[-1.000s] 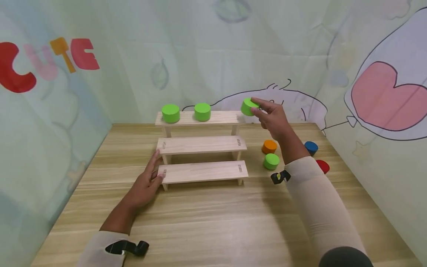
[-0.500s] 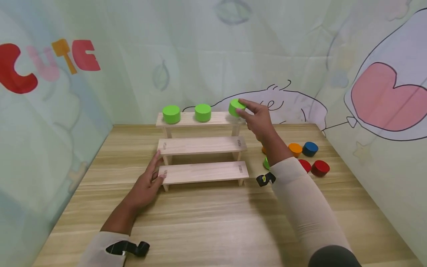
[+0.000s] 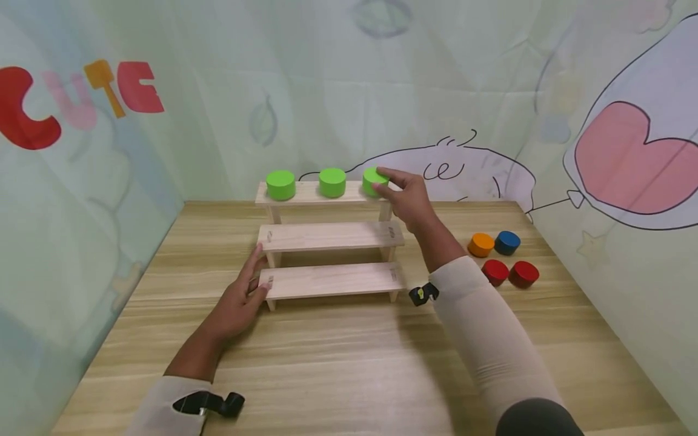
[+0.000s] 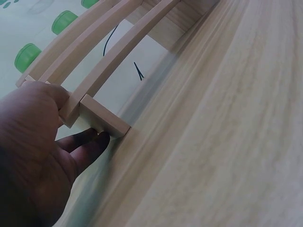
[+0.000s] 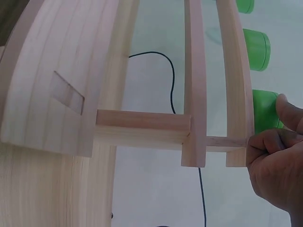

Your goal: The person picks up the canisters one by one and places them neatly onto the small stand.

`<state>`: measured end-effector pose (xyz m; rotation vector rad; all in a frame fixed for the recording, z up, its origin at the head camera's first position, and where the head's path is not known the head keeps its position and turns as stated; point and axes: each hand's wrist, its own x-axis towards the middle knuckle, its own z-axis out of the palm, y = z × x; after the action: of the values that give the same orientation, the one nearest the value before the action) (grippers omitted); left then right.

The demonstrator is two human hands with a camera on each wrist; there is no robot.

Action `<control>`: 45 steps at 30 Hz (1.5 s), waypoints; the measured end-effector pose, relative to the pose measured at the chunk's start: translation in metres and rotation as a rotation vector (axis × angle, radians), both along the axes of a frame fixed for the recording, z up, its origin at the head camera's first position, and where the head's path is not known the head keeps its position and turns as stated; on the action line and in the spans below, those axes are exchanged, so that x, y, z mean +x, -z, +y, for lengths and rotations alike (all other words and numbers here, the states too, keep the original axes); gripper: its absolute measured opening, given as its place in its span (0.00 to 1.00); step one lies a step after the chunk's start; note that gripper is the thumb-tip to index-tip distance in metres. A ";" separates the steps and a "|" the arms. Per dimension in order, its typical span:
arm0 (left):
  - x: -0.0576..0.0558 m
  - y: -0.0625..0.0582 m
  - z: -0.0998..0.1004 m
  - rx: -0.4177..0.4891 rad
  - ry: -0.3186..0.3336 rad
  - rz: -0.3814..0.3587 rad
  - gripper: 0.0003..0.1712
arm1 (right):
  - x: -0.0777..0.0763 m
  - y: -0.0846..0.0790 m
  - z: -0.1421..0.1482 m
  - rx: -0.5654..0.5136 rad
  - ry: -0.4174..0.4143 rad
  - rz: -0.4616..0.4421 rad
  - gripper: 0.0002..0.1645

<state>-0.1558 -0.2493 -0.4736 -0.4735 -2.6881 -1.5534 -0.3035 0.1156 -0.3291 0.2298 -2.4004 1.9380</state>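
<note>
A three-step wooden stand (image 3: 332, 237) stands on the table. My left hand (image 3: 237, 306) grips its left end, thumb at the lowest step and fingers along the side; the left wrist view shows fingertips (image 4: 97, 144) against the end support. On the top step, a green round block (image 3: 280, 186) sits at the left and another green block (image 3: 332, 183) in the middle. Toward the right end, my right hand (image 3: 411, 203) pinches a third green block (image 3: 372, 183) between thumb and fingers. In the right wrist view this held block (image 5: 265, 111) is right at the top step's surface.
Right of the stand, on the tabletop (image 3: 349, 369), lie an orange block (image 3: 481, 245), a blue block (image 3: 508, 243), a red block (image 3: 494, 273) and another red block (image 3: 524, 275). The right forearm passes over the table beside them. A printed cloth (image 3: 218, 91) hangs behind.
My right hand has carried the green block leftward and down onto the top step's right part. The forearm now hides the nearer orange and green blocks. My left hand has stayed put.
</note>
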 end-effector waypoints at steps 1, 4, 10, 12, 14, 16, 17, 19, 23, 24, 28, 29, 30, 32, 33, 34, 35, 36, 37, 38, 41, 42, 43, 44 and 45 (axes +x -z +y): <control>0.000 0.000 0.000 -0.002 0.000 -0.001 0.50 | 0.000 0.001 0.000 -0.005 -0.002 -0.001 0.29; -0.001 -0.001 0.000 -0.001 0.006 -0.001 0.50 | -0.001 0.002 -0.002 -0.002 -0.003 -0.006 0.29; -0.001 -0.001 -0.001 0.005 0.009 0.000 0.49 | -0.001 0.001 -0.002 0.026 -0.007 -0.009 0.30; -0.001 -0.001 -0.001 0.002 0.010 0.004 0.49 | -0.001 0.001 0.000 0.037 -0.014 0.000 0.32; -0.001 0.000 -0.001 0.001 0.014 0.006 0.49 | 0.000 0.001 0.003 0.047 -0.019 0.001 0.35; -0.001 0.000 -0.001 -0.005 0.013 0.005 0.49 | 0.001 0.001 0.006 0.046 -0.025 0.003 0.37; -0.001 0.000 0.000 -0.005 0.012 0.002 0.49 | 0.002 0.000 0.008 0.048 -0.027 0.002 0.38; -0.001 -0.001 0.000 -0.003 0.011 -0.006 0.49 | 0.004 -0.001 0.013 0.047 -0.031 -0.001 0.39; 0.000 -0.002 0.000 0.009 0.010 -0.018 0.49 | 0.007 -0.003 0.023 0.064 -0.020 -0.006 0.39; 0.000 -0.002 0.001 0.010 0.010 -0.019 0.49 | 0.007 -0.004 0.026 0.069 -0.011 -0.010 0.40; 0.000 -0.003 0.001 0.007 0.009 -0.014 0.49 | 0.010 -0.003 0.039 0.106 0.022 -0.021 0.40; 0.000 -0.003 0.001 0.004 0.008 -0.013 0.49 | 0.012 -0.002 0.043 0.114 0.031 -0.025 0.40; 0.000 -0.003 0.001 0.003 0.008 -0.011 0.49 | 0.013 -0.002 0.046 0.123 0.039 -0.027 0.40; 0.000 -0.003 0.001 0.000 0.008 -0.008 0.49 | 0.016 0.000 0.054 0.133 0.052 -0.031 0.40; 0.000 -0.003 0.001 -0.001 0.009 -0.008 0.49 | 0.017 0.001 0.057 0.136 0.060 -0.036 0.39; 0.000 -0.003 0.001 -0.001 0.011 -0.010 0.49 | 0.019 0.002 0.061 0.137 0.069 -0.044 0.39; 0.000 -0.003 0.001 -0.001 0.012 -0.008 0.49 | 0.020 0.003 0.064 0.138 0.077 -0.052 0.39; 0.000 -0.003 0.001 -0.002 0.013 -0.010 0.49 | 0.022 0.005 0.068 0.141 0.081 -0.057 0.38; 0.000 -0.003 0.001 -0.005 0.013 -0.010 0.49 | 0.024 0.006 0.071 0.144 0.082 -0.059 0.38; 0.000 -0.003 0.001 -0.006 0.014 -0.011 0.49 | 0.025 0.007 0.075 0.153 0.085 -0.059 0.37; 0.000 -0.003 0.001 -0.006 0.015 -0.012 0.49 | 0.031 0.011 0.084 0.182 0.085 -0.042 0.37; 0.000 -0.003 0.000 -0.007 0.015 -0.012 0.49 | 0.033 0.012 0.087 0.193 0.086 -0.036 0.37; 0.000 -0.004 0.000 -0.007 0.016 -0.012 0.49 | 0.035 0.014 0.089 0.201 0.085 -0.028 0.37; 0.000 -0.004 0.001 -0.006 0.016 -0.012 0.49 | 0.037 0.015 0.092 0.209 0.087 -0.026 0.37; 0.000 -0.004 0.001 -0.006 0.016 -0.012 0.49 | 0.039 0.016 0.095 0.214 0.089 -0.029 0.37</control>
<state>-0.1561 -0.2485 -0.4699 -0.4882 -2.7053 -1.5578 -0.2649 0.2104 -0.3451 0.1012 -2.5880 1.6601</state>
